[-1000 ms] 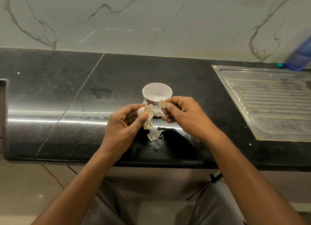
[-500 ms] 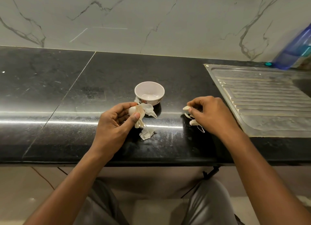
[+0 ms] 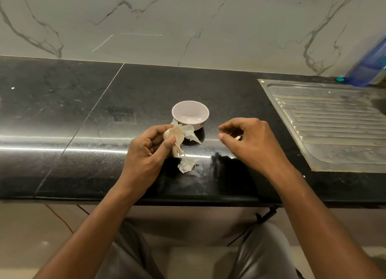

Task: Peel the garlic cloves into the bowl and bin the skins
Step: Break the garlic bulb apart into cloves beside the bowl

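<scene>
- Holds the right hand (image 3: 250,141) apart from the garlic head (image 3: 175,135) now, over the table (image 3: 83,115) to the right of the bowl (image 3: 201,111); a second ago, close against the left hand at the garlic, just in front of the bowl.
- Half a second ago, showed pale pieces at the right fingertips; now shows only one small pale bit (image 3: 237,137) under the curled fingers.
- Right grip: thumb and forefinger parted, other fingers loosely curled; cannot tell if holding anything.
- Keeps the left hand (image 3: 146,153) as before, near the middle of the table's front edge: grip closed on the garlic head, thumb across its front, papery skins flaring toward the bowl and hanging down.
- Leaves a loose scrap of skin (image 3: 186,164) on the table just in front of the garlic, same spot as earlier.
- Bowl: small, white, upright, just behind the left fingertips, one skin flap overlapping its near wall; inside, only a glossy white bottom in view.
- Toward the table's right end, a ribbed steel drainboard (image 3: 334,122); at its far corner, a blurred blue bottle (image 3: 369,67).
</scene>
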The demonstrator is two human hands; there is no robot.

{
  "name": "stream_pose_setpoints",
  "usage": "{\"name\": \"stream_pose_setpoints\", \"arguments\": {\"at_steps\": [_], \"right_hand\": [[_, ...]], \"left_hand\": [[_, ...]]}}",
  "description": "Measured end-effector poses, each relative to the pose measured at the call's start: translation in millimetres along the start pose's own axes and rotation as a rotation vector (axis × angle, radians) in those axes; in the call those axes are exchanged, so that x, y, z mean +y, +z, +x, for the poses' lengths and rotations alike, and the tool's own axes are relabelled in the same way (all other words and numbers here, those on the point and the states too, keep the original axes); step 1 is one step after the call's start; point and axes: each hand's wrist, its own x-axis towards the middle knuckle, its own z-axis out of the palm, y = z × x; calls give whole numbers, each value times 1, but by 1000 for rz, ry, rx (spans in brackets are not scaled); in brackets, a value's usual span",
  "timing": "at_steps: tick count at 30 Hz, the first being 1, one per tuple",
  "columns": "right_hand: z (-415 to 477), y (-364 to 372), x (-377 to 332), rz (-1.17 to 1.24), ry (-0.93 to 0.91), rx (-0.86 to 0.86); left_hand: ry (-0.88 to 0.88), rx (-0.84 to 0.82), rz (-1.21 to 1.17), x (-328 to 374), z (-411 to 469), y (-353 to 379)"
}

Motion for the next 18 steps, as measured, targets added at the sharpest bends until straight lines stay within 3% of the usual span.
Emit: {"name": "stream_pose_setpoints", "arguments": {"at_steps": [6, 10, 15, 18], "right_hand": [[-10, 29, -37, 422, 42, -199], [-7, 51, -44, 522, 46, -275], [-3, 54, -44, 856, 189, -344], [-1, 54, -41, 908, 212, -328]], "left_hand": [[22, -24, -2, 1, -1, 1], [49, -55, -5, 4, -2, -1], [48, -50, 12, 8, -2, 0], [45, -71, 33, 7, -1, 0]]}}
